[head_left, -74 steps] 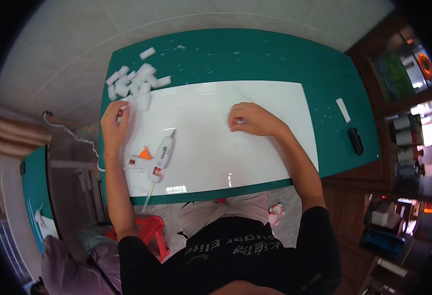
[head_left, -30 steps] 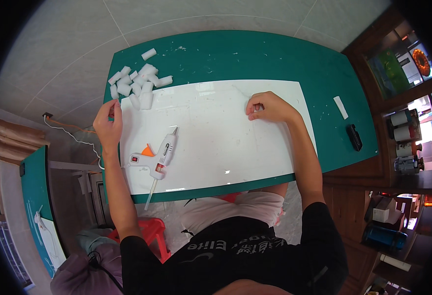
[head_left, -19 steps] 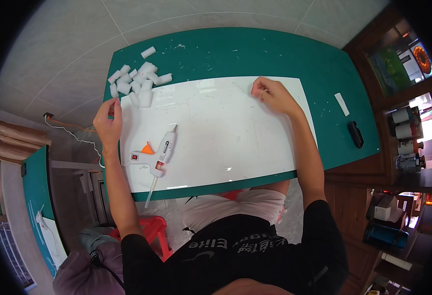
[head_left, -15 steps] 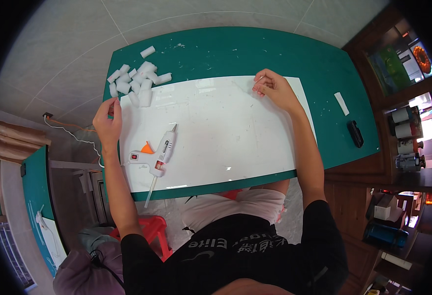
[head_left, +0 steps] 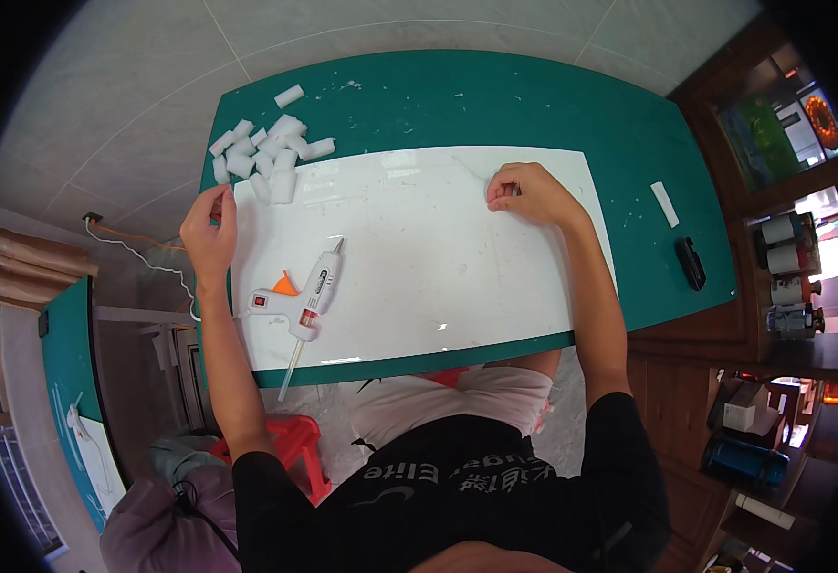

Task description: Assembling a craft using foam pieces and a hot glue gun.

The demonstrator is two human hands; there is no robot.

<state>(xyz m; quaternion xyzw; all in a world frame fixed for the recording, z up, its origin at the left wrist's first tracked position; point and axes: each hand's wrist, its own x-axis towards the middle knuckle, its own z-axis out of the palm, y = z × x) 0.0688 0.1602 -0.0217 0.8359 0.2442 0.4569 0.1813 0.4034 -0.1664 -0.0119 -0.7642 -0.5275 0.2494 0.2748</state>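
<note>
My left hand [head_left: 211,234] rests at the left edge of the white board [head_left: 438,258], fingers curled in and nothing seen in them. Just beyond it lies a loose heap of white foam pieces [head_left: 283,158]. Over the far right part of the board my right hand [head_left: 534,194] has its fingertips drawn together, low over the surface. What they hold, if anything, is hidden. A faint pale streak shows on the board beside those fingertips. Between my arms, nearer the left one, a white glue gun [head_left: 316,291] with an orange trigger lies on its side, a clear glue stick [head_left: 290,371] poking from its back.
The board lies on a green tabletop [head_left: 390,100] dotted with white crumbs. A white strip [head_left: 664,203] and a black object [head_left: 690,264] lie at its right. A cable [head_left: 152,271] runs from a wall socket at left. A red stool [head_left: 295,449] stands below; wooden shelves [head_left: 791,329] flank the right.
My right hand has lowered slightly toward me and its fingers have closed in more, the palm turning down. The left hand, glue gun and foam heap stay where they were.
</note>
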